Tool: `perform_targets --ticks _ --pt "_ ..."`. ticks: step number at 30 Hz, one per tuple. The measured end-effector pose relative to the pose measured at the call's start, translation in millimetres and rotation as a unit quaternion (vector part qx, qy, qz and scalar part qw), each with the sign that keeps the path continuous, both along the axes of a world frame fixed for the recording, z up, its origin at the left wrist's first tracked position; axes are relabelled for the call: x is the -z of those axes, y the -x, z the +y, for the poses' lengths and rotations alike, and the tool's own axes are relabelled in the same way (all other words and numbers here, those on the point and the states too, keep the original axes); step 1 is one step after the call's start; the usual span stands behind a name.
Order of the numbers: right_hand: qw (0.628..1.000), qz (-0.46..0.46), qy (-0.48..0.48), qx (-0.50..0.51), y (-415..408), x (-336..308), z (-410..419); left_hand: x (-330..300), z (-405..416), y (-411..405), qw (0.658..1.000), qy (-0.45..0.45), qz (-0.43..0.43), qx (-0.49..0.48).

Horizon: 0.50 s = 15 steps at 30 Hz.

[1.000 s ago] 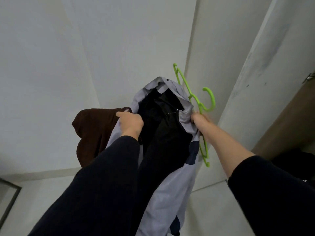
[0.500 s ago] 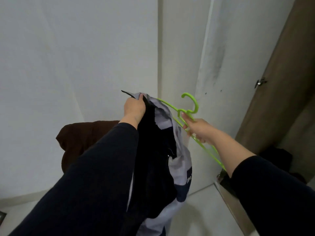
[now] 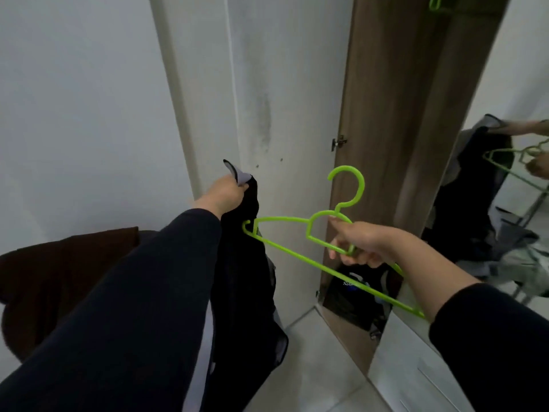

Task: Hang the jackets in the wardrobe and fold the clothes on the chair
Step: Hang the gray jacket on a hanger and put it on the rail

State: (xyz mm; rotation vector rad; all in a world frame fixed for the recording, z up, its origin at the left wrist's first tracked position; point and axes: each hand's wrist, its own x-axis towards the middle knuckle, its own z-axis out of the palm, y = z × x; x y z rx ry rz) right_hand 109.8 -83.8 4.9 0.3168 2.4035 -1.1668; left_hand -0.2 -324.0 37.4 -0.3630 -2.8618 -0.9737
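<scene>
My left hand (image 3: pixel 222 193) grips the collar of a grey and black jacket (image 3: pixel 242 269), which hangs down along my forearm. My right hand (image 3: pixel 361 243) holds a bright green plastic hanger (image 3: pixel 315 230) by its neck, hook pointing up. The hanger's left tip touches the jacket's upper edge. The wardrobe (image 3: pixel 383 120), brown inside, stands open just behind the hanger. A second green hanger (image 3: pixel 435 2) shows at the wardrobe's top edge.
A brown garment (image 3: pixel 59 278) lies draped at the left, low behind my left arm. A mirror (image 3: pixel 505 203) on the wardrobe door at the right reflects my hands and the jacket. Dark items (image 3: pixel 353 298) sit on the wardrobe floor. White wall fills the left.
The view has swung right, bringing the open wardrobe and mirror in. The hanger has pulled apart from the jacket and now stands upright, hook up, with its left tip at the jacket.
</scene>
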Motion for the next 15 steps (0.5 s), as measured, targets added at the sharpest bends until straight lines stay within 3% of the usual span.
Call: perform_targets --ticks 4,8,15 --pt "0.999 -0.014 0.008 0.034 -9.0 3.8 11.2 -16.3 44.0 -28.9 0.996 0.020 0.030 0.077" --pt "0.992 -0.006 0.027 0.119 -9.9 3.1 10.3 -37.1 77.0 -49.8 0.990 -0.032 0.068 0.115" --pt "0.950 0.082 0.132 0.271 -6.0 -8.9 12.7 -66.7 85.7 -62.9 0.989 -0.095 -0.007 0.116"
